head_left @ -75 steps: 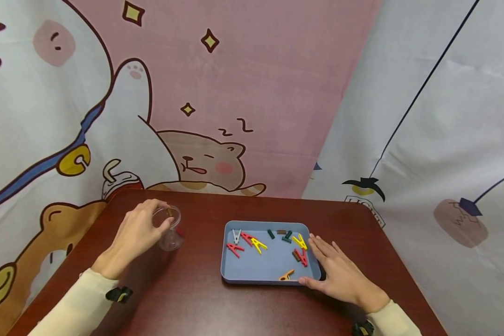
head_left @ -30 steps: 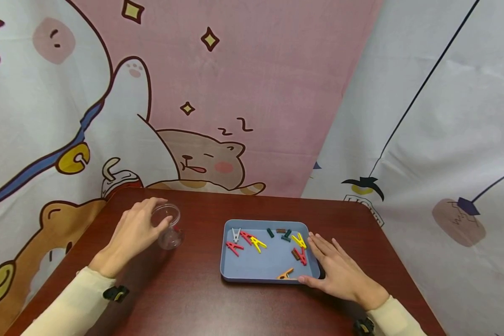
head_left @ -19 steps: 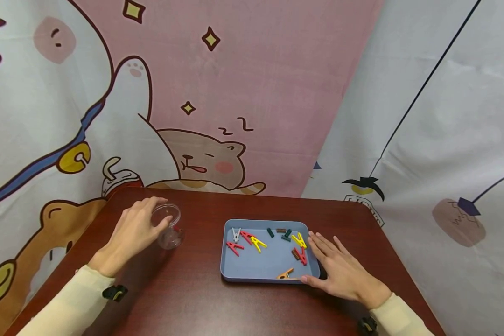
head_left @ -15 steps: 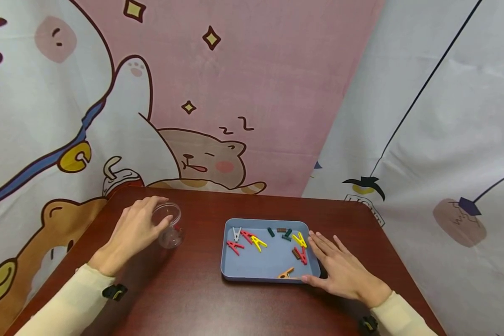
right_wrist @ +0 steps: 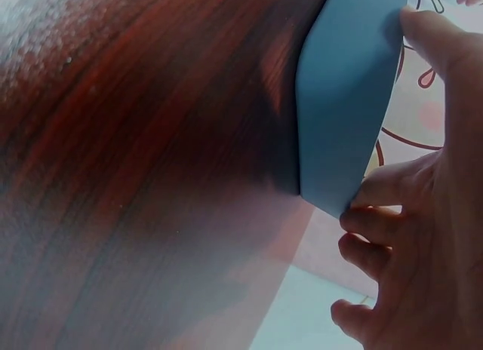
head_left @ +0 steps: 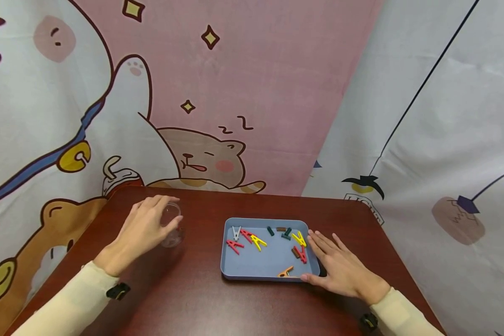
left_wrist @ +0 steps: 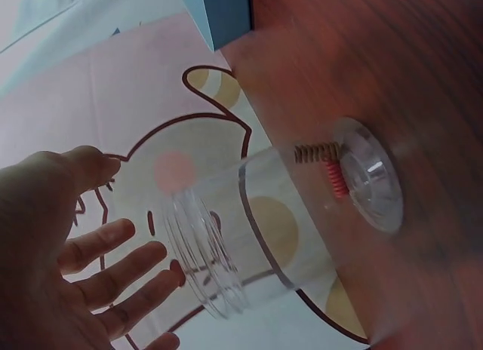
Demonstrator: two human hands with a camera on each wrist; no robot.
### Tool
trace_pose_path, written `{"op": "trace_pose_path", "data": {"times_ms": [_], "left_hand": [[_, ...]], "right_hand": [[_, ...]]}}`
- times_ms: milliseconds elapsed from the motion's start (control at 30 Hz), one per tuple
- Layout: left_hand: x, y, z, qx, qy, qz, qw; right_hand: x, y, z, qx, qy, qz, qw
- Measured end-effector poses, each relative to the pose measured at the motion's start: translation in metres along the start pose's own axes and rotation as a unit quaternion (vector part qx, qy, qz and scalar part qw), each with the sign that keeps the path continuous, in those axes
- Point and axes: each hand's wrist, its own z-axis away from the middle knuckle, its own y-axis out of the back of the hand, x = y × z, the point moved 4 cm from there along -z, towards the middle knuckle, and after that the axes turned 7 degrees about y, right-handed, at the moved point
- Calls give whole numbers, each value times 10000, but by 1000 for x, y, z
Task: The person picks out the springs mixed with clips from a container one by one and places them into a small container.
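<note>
I see the jar (left_wrist: 272, 237) upright towards the table's (head_left: 201, 298) far left corner, long axis vertical, mouth up, brown coil (left_wrist: 317, 152) and red coil (left_wrist: 336, 179) inside; my left hand (head_left: 144, 228) is spread beside its mouth; my right hand (head_left: 342, 268), fingers parted, touches the tray's (head_left: 252, 268) right end; the backdrop (head_left: 277, 93) reads "zz"; tabletop stretches between jar and tray.

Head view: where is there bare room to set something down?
Bare: table between the clear jar and blue tray; table before the tray, between the two sleeves; the tray's near-left floor, left of the orange clip. Crowded: the tray's far-right corner, with springs and a yellow clip by the right hand.
</note>
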Motion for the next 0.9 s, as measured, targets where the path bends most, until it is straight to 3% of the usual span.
{"op": "trace_pose_path", "data": {"times_ms": [300,900], "left_hand": [[27,-6,-3,-59,-402,-152,9991],[79,-43,-13,-528,-1226,-308,9906]], "right_hand": [[0,-1,-1,-17,3,53,10000],[0,-2,-1,-45,-27,21,10000]]}}
